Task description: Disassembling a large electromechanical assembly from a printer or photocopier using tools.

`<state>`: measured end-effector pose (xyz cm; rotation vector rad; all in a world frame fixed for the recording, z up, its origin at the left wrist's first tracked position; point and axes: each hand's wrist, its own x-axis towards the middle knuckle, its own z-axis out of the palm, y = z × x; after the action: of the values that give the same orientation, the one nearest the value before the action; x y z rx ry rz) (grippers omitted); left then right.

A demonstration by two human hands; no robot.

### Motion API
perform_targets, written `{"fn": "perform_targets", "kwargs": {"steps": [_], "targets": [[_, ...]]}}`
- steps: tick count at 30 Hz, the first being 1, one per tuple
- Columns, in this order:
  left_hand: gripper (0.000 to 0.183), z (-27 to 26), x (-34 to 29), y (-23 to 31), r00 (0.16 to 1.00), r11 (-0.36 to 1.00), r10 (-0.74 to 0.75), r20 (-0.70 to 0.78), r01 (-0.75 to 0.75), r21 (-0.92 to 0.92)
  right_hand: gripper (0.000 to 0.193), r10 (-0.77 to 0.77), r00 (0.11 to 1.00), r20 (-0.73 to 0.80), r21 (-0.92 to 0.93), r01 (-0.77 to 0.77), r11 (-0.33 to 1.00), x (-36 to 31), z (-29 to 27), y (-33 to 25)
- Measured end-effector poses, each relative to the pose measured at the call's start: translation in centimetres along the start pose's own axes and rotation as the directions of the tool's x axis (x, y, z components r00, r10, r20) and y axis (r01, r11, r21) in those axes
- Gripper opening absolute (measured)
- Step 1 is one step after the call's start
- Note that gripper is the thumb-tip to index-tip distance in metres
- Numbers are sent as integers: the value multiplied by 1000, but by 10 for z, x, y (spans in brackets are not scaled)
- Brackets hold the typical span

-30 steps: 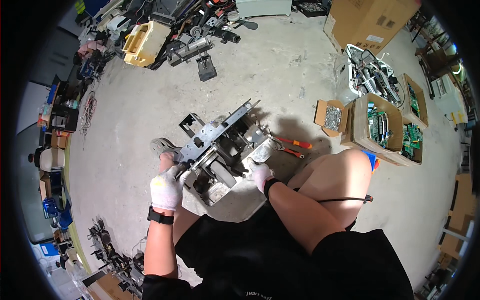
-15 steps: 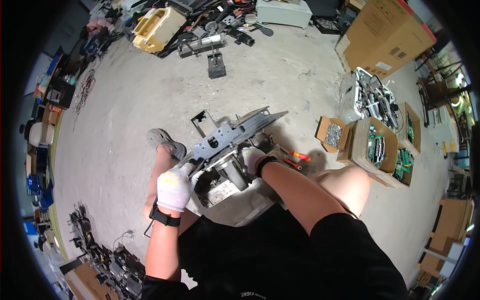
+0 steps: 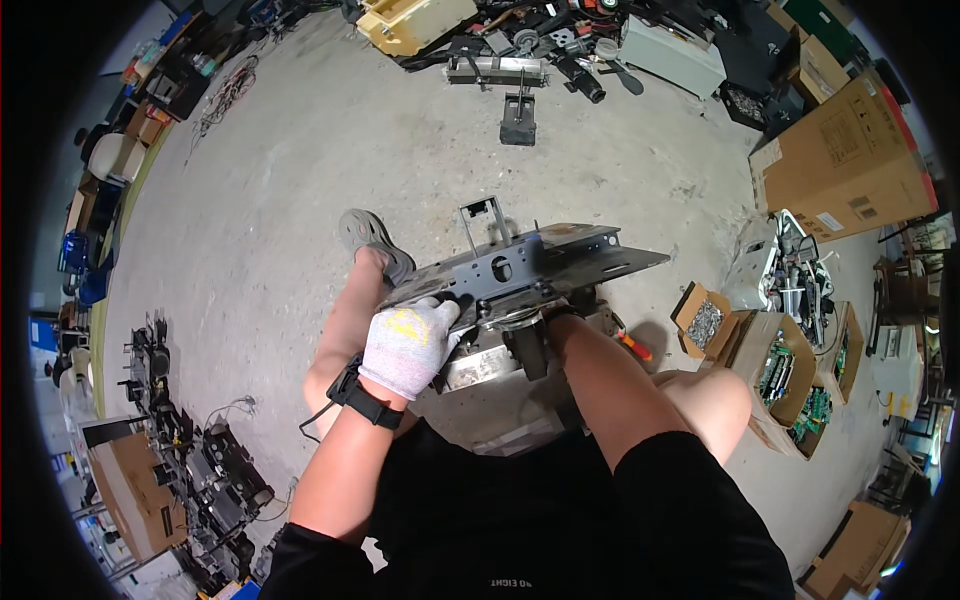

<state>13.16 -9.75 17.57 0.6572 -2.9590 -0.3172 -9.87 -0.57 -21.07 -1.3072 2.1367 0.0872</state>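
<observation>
A grey metal machine frame (image 3: 520, 268) with a long bent plate, a raised bracket and a dark roller-like part beneath sits between my bent legs. My left hand (image 3: 408, 348), in a white glove with yellow marks, wraps its fingers around the frame's near left edge. My right forearm reaches under the plate; the right hand itself is hidden there, so its fingers do not show. A lighter metal block (image 3: 480, 368) shows below the plate, next to my left hand. Right of the frame, a red and yellow tool handle (image 3: 634, 346) rests near my right knee.
A small open carton of screws (image 3: 703, 322) and boxes of green circuit boards (image 3: 775, 375) stand on the right, before a large cardboard box (image 3: 845, 160). Scrap parts (image 3: 560, 45) pile up at the back. More machine parts (image 3: 215, 470) lie at the lower left.
The frame has levelled out, its plate now lying flatter. My right hand has slid further beneath it, out of sight. My left hand keeps its hold. The whole view has shifted.
</observation>
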Motion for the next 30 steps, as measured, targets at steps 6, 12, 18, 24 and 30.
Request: {"fn": "perform_targets", "kwargs": {"steps": [6, 12, 18, 24, 30], "targets": [[17, -1, -6, -7, 999, 999, -32, 19, 32, 4, 41, -97, 986, 135, -128, 115, 985, -14, 1, -4], [23, -6, 0, -12, 1000, 1000, 5, 28, -5, 21, 41, -122, 977, 174, -155, 149, 977, -14, 7, 1], [25, -4, 3, -7, 1000, 1000, 6, 22, -6, 12, 42, -140, 968, 210, -182, 179, 967, -14, 10, 4], [19, -5, -6, -12, 1000, 1000, 17, -18, -17, -1, 42, -176, 954, 241, -225, 232, 946, -18, 9, -8], [23, -11, -16, -2, 996, 997, 73, 55, -72, -14, 42, -206, 939, 276, -296, 287, 911, -21, 5, -17]]}}
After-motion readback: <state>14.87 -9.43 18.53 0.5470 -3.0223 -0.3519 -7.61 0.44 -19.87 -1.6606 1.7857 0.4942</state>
